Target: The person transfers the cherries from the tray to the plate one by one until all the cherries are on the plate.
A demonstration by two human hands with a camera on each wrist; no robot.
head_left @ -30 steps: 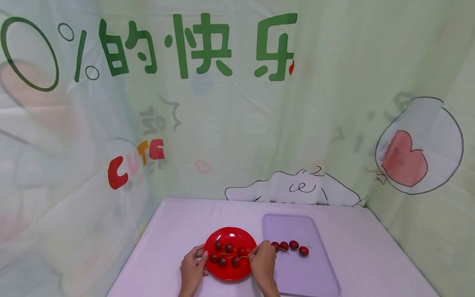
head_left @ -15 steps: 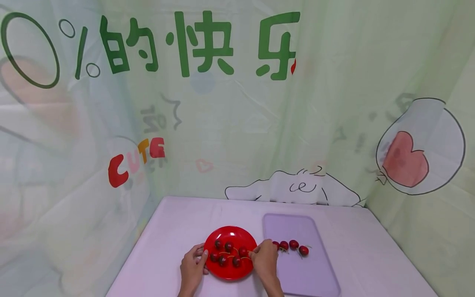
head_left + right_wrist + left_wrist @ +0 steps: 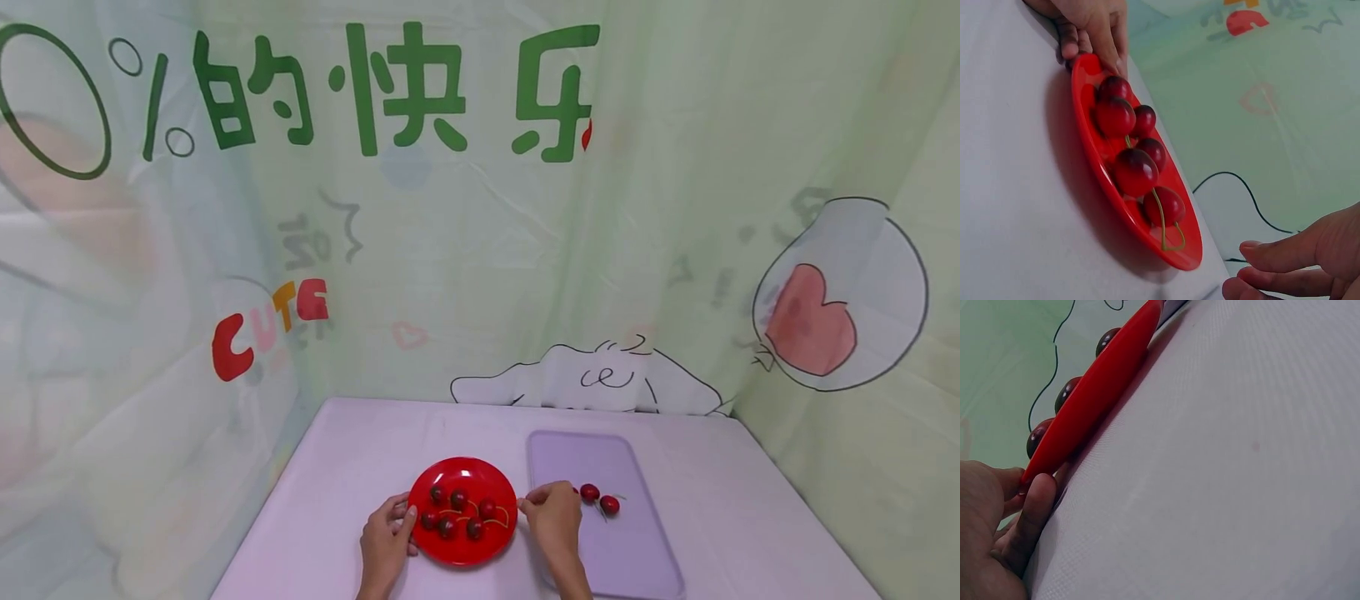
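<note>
In the head view a round red plate (image 3: 467,552) rests on the table with several dark red cherries (image 3: 474,528) in it, some with thin green stems. My left hand (image 3: 385,537) pinches the plate's left rim. The left wrist view shows that hand (image 3: 997,519) with thumb and fingers on either side of the plate edge. Just off the right rim is my right hand (image 3: 557,518), nothing in its fingers. In the right wrist view the thumb and fingers of this hand (image 3: 1313,259) are apart, close to the plate's near end (image 3: 1192,247).
A light purple tray (image 3: 592,454) lies right of the plate. Cherries (image 3: 610,505) sit on it, partly hidden behind my right hand. The white tabletop (image 3: 360,450) ends at a printed curtain (image 3: 450,275) behind and at both sides.
My right hand has let go of a cherry stem over the plate and moved right, toward the tray. My left hand stays on the plate rim.
</note>
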